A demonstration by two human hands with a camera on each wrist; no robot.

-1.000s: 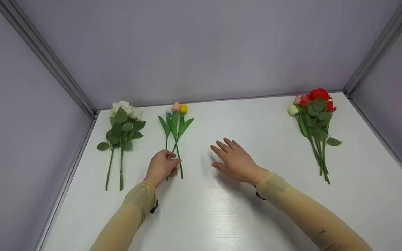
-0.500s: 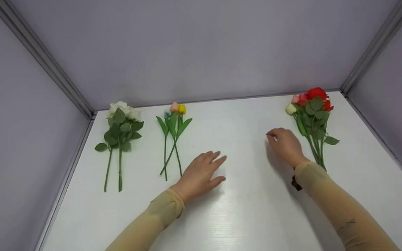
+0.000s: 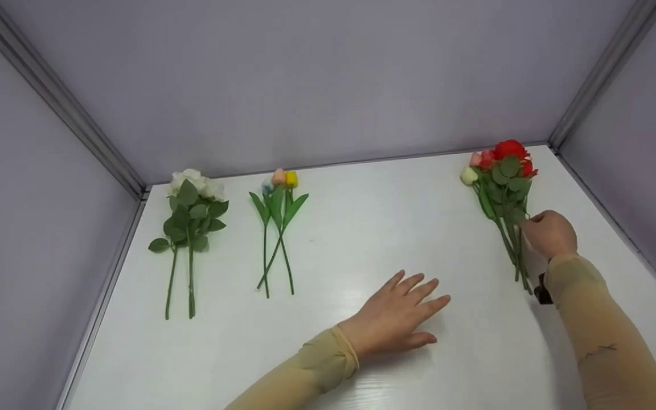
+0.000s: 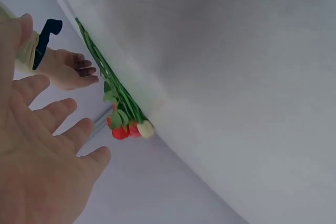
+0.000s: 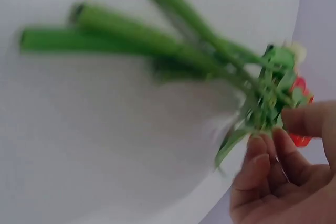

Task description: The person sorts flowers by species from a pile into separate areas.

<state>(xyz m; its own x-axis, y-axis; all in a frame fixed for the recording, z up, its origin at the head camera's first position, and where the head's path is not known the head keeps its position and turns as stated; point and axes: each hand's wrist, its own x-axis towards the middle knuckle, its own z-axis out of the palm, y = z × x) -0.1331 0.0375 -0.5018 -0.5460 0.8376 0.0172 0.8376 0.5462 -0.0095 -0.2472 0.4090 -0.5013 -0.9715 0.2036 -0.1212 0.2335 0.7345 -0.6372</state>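
At the table's right side lies a bunch of red flowers [image 3: 511,152] with pink tulips [image 3: 482,158] and a white tulip [image 3: 468,175], their green stems gathered together. My right hand [image 3: 551,233] is at the right edge of this bunch; thumb and forefinger pinch at a leaf [image 5: 231,145] beside the stems. Close up, the cut stem ends [image 5: 121,30] point away from the fingers, slightly blurred. My left hand [image 3: 399,313] is over the middle front of the table, palm down, fingers spread and holding nothing.
Three tulips [image 3: 278,199], blue, peach and yellow, lie with crossing stems left of the middle. White roses [image 3: 190,185] with leafy stems lie farther left. Grey panels [image 3: 328,80] border the white table [image 3: 362,228] at the back and sides.
My left hand has left the three tulip stems and moved right, spreading its fingers. My right hand has moved right from mid-table to the red flower bunch.
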